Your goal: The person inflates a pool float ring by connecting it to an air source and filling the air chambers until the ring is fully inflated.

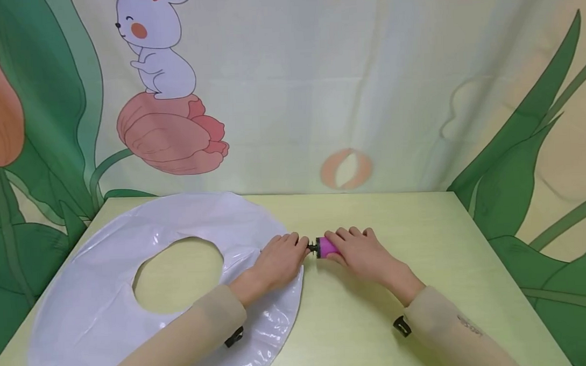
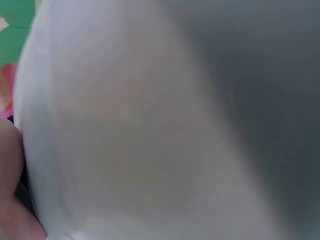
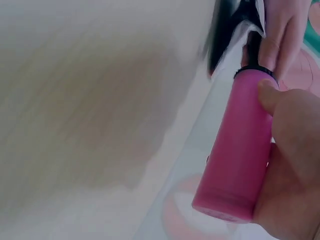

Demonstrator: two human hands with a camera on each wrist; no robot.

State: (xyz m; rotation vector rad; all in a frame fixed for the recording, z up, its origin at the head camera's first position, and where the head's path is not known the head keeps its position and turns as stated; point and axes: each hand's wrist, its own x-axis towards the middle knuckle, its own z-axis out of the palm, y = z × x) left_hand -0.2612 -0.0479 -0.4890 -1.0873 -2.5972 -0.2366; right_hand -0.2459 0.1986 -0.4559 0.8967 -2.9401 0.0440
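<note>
- Lying at left, a glossy white inflatable ring spreads across the pale table.
- Over its right edge, the left hand has its fingers curled on the black end of a pink hand pump.
- Next, the right hand wraps thumb and fingers round the pump's barrel.
- Farthest right, a beige sleeve bears grey lettering, unreadable here.

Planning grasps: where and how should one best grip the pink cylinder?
Likely round the long, smooth body of the pink cylinder, coming from the right, as the right hand does: the body lies crosswise in the head view, its narrow black end pointing left, at the left hand.
</note>
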